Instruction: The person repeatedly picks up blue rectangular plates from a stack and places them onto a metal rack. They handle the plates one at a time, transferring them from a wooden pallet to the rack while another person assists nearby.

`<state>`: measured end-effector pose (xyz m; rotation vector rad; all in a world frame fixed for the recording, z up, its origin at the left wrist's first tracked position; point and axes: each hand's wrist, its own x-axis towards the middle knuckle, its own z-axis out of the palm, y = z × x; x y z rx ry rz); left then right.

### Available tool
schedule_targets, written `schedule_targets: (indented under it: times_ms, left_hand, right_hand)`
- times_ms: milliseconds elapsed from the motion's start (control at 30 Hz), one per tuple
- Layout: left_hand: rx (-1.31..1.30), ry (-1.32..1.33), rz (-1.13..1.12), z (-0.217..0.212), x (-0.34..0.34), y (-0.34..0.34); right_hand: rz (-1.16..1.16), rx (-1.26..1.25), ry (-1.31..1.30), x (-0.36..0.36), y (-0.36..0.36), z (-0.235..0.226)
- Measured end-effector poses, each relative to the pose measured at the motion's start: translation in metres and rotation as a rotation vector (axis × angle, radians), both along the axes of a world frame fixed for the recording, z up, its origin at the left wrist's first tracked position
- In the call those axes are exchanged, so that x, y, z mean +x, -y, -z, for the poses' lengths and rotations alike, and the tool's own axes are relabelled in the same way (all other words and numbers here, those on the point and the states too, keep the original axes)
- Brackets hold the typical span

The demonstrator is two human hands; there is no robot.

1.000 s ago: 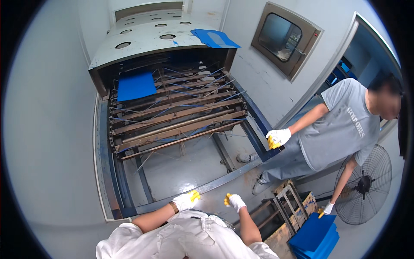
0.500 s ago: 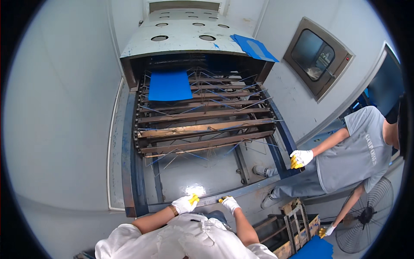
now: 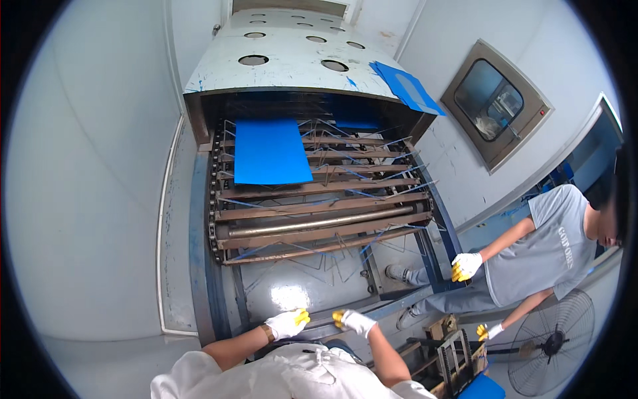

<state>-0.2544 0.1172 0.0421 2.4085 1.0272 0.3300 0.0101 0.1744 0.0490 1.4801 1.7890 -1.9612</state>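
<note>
Both my hands wear white gloves with yellow fingertips, near the front rail (image 3: pixel 392 306) of a metal conveyor frame. My left hand (image 3: pixel 289 324) is just left of the middle, its fingers curled together with nothing visible in them. Facing it a short way to the right, my right hand (image 3: pixel 354 322) also has curled fingers and no visible object. Beyond them, a flat blue sheet (image 3: pixel 272 151) lies on the left side of the conveyor's brown crossbars (image 3: pixel 325 204) and thin wires. A second blue sheet (image 3: pixel 357 124) shows deeper, at the mouth of the pale oven-like housing (image 3: pixel 292 74).
At the right, a co-worker (image 3: pixel 545 243) has one gloved hand on the frame's side rail. A floor fan (image 3: pixel 553 344) and a rack (image 3: pixel 454 366) with blue sheets (image 3: pixel 484 387) are at lower right. More blue sheets (image 3: pixel 411 90) lie atop the housing. A wall rises at left.
The blue sheet on the left has come nearer along the conveyor, and another has appeared in the housing mouth. The co-worker's lower hand has moved up from the blue sheets.
</note>
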Motion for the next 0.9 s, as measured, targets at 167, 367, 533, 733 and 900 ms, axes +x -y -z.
schedule_targets:
  times_ms: [167,367,533,733,900]
  left_hand:
    - [-0.193,0.029,-0.190,-0.013,-0.027,-0.006]
    - [-0.239,0.123,-0.262,-0.006,-0.024,-0.024]
    - [-0.191,0.274,-0.261,0.017,-0.028,-0.019]
    - [-0.194,0.422,-0.169,0.007,-0.029,-0.017]
    - [-1.661,1.524,-0.576,-0.033,-0.012,-0.034]
  right_hand:
    - [0.296,-0.107,-0.710,-0.140,-0.102,-0.162]
    - [0.730,-0.367,-1.034,-0.259,-0.219,-0.124]
    - [0.703,0.118,-0.846,-0.300,-0.237,-0.147]
    - [-0.033,1.140,-0.078,-0.195,-0.190,-0.264]
    - [0.627,0.692,-0.543,-0.075,-0.101,-0.253]
